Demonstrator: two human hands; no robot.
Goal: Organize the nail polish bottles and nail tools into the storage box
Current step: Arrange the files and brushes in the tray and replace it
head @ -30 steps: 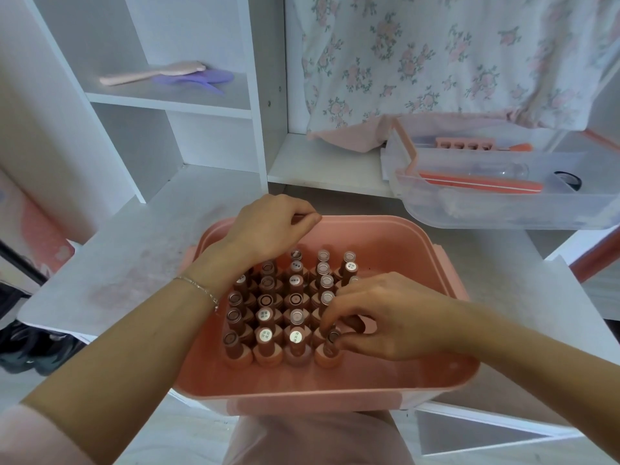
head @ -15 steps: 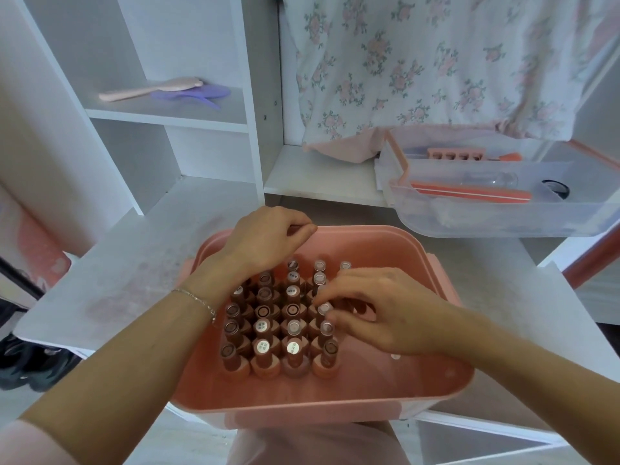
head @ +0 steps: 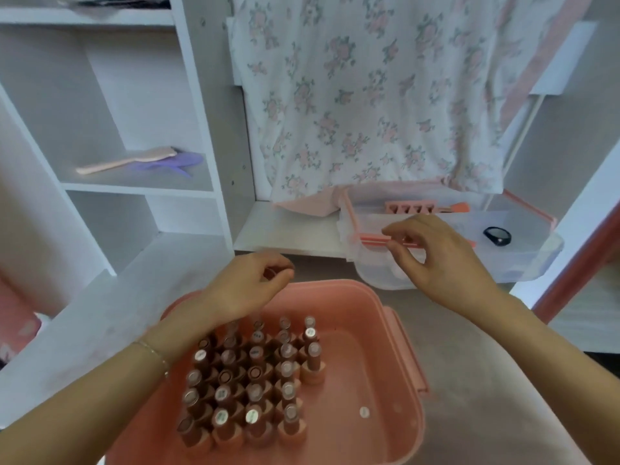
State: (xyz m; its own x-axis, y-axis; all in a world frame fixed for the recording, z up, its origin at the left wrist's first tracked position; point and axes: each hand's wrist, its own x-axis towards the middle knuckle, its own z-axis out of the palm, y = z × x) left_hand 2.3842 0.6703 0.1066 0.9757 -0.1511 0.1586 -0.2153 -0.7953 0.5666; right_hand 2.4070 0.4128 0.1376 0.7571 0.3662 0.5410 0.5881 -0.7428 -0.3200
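Note:
A pink storage box sits on the desk in front of me. Several brown nail polish bottles stand upright in rows in its left half. My left hand rests on the box's far left rim, fingers curled, holding nothing that I can see. My right hand hovers, open and empty, in front of a clear plastic tray behind the box. In that tray lie an orange nail file, a pink toe separator, an orange brush and a small black round object.
White shelving stands at the left, with a pink brush and a purple comb on one shelf. A floral garment hangs behind the tray. A small white sticker lies on the box floor.
My right hand has left the bottles and risen up and back to the clear tray. The view has tilted upward. My left hand stays at the box rim.

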